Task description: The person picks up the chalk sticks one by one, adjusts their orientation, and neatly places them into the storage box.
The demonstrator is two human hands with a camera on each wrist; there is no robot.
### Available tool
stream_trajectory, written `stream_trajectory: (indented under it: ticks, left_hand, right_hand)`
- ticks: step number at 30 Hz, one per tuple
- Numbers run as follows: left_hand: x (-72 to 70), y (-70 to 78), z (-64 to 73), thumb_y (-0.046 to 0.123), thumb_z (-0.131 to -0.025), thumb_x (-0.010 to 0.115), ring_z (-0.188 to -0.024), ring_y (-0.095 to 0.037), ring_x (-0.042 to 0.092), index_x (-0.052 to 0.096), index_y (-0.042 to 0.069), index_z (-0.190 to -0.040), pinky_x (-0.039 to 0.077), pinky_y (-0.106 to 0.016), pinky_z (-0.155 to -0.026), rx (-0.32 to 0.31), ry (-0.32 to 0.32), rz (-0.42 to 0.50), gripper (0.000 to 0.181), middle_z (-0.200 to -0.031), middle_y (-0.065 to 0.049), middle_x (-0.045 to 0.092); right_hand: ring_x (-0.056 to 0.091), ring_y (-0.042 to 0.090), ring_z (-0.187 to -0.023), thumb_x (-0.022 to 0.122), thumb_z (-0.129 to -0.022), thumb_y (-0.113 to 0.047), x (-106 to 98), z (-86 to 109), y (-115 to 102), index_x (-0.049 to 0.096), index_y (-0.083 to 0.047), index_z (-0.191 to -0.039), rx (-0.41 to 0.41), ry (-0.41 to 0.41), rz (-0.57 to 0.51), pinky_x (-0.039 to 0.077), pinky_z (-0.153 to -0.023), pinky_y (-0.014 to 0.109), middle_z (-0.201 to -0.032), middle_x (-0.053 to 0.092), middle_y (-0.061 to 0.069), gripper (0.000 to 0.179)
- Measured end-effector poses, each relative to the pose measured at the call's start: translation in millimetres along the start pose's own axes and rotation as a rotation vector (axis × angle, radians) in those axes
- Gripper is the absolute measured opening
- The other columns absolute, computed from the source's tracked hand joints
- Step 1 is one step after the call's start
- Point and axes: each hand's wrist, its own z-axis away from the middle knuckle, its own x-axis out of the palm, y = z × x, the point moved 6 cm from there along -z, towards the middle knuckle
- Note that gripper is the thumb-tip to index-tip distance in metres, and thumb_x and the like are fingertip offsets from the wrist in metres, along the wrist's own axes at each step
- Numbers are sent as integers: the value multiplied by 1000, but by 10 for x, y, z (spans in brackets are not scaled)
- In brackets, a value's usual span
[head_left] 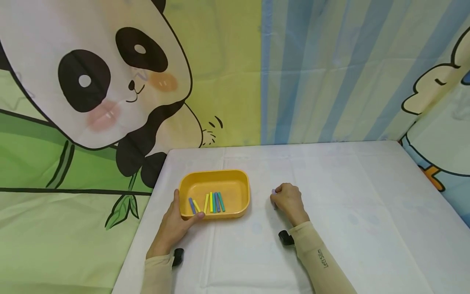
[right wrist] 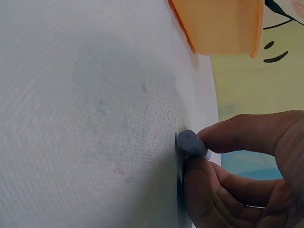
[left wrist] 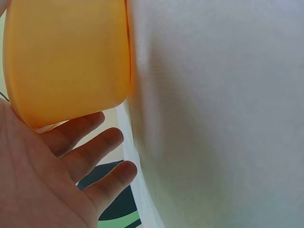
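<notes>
My left hand [head_left: 172,228] holds the near left corner of a yellow plastic tray [head_left: 236,173], its thumb over the front rim. In the left wrist view, loosely spread fingers [left wrist: 97,149] show beside the tray's wall. Inside the tray lie several short blue, yellow and green chalk-like sticks [head_left: 211,202], towards its near side. To the right of the tray, my right hand [head_left: 290,203] pinches a purple chalk-like stick [right wrist: 191,142] between thumb and forefinger, low at the white cloth. The hand hides part of this stick.
A white cloth [head_left: 349,204] with faint coloured marks covers the table. Behind and to the left hangs a printed sheet with a panda [head_left: 147,90]. The table's left edge runs beside my left forearm. Black wrist cameras [head_left: 285,238] sit on both wrists.
</notes>
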Motion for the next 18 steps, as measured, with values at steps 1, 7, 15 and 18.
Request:
stream_trajectory:
  ticks: [1, 7, 15, 18]
  left_hand:
    - [1, 1, -2, 75, -76, 72, -149, -40, 24, -15, 23, -162, 25, -60, -117, 0, -2, 2, 133, -167, -20, 15]
    - [-2, 2, -6, 75, -75, 73, -149, -39, 25, -14, 21, -162, 26, -60, -117, 5, 3, 6, 134, -167, -19, 15]
    - [-1, 2, -5, 74, -76, 74, -149, -38, 26, -16, 27, -161, 26, -60, -117, -2, 6, 15, 132, -167, -18, 16]
    - [-1, -4, -2, 74, -76, 74, -149, -38, 25, -17, 27, -161, 25, -60, -118, -4, -1, 14, 132, -167, -19, 15]
  right_hand:
    - [68, 28, -89, 69, -86, -18, -3, 1, 2, 74, 0, -106, -1, 0, -3, 58, -73, 40, -103, 73, 16, 28]
    - [67, 28, -89, 69, -84, -19, -9, -16, 11, 75, -1, -104, -14, 14, -11, 58, -74, 41, -100, 73, 15, 27]
    - [66, 27, -89, 69, -83, -18, -32, -18, 4, 73, -2, -103, 1, 1, -49, 57, -73, 39, -101, 72, 14, 26]
    - [66, 26, -86, 70, -84, -18, -50, -13, -19, 73, -1, -106, -4, -8, -71, 57, -70, 37, -100, 72, 14, 28]
